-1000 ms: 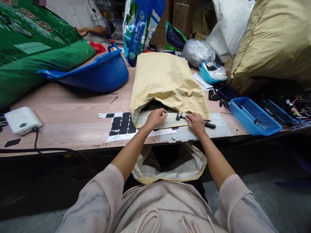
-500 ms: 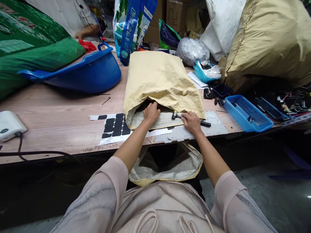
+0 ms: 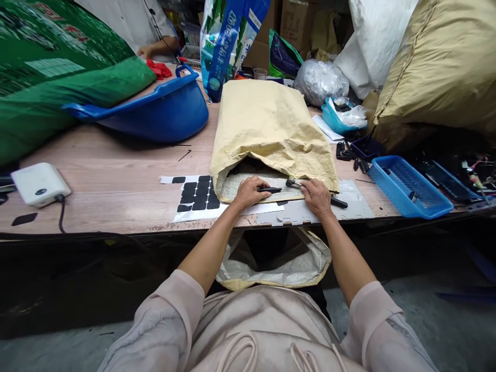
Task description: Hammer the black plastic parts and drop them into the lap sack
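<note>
A yellow sack [image 3: 267,119] lies on the bench with its mouth facing me, its pale woven lining showing. My left hand [image 3: 251,191] is closed on a small black part [image 3: 271,190] at the sack's lower lip. My right hand [image 3: 316,196] grips a small hammer [image 3: 339,202] by its shaft; the metal head points left, over the lip. Under the sack's edge are a sheet of black stickers [image 3: 199,194] and a grey board [image 3: 352,199]. A second open sack [image 3: 271,278] hangs below the bench edge in front of me.
On the left stand a blue basin [image 3: 155,116], a green sack [image 3: 77,88] and a white device [image 3: 41,184] with a cable. A blue basket [image 3: 411,186] and black parts are at the right. Behind the bench, another person's hand [image 3: 149,50] shows.
My left hand has come out of the sack mouth and now holds a black part near the hammer head. My right hand keeps the hammer. The view has shifted left.
</note>
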The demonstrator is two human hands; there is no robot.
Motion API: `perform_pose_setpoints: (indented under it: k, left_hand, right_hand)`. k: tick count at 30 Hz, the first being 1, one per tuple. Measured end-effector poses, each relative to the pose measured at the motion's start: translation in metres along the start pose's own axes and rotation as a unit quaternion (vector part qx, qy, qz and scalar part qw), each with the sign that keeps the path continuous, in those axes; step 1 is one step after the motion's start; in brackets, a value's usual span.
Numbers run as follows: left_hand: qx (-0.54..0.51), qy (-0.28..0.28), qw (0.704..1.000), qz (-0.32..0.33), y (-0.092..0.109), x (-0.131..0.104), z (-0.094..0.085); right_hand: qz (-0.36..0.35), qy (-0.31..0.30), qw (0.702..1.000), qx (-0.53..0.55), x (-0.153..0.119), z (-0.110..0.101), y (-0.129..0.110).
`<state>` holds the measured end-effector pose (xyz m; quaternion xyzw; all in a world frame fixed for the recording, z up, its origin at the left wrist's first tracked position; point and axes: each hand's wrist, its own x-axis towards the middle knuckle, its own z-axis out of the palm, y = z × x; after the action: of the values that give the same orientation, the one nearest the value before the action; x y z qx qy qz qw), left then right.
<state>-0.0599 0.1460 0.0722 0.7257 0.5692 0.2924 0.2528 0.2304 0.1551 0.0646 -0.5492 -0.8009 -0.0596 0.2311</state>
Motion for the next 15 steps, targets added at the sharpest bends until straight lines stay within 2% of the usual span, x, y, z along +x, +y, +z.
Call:
perform_pose_setpoints:
  k: [7,10,15]
  left_hand:
    - [-0.019,-0.013,1.0,-0.022,0.006,0.003,-0.004]
    - [-0.029,-0.016,0.999,-0.027,0.007,0.004,-0.004]
    - [-0.052,0.0,0.998,-0.03,0.005,0.004,0.0]
  right_hand:
    - [0.002,0.018,1.0,0.016,-0.001,-0.01,-0.01]
    - [0.012,0.025,0.998,0.056,-0.002,-0.014,-0.027]
    - [-0.003,-0.009,0.995,0.096,0.0,-0.02,-0.062]
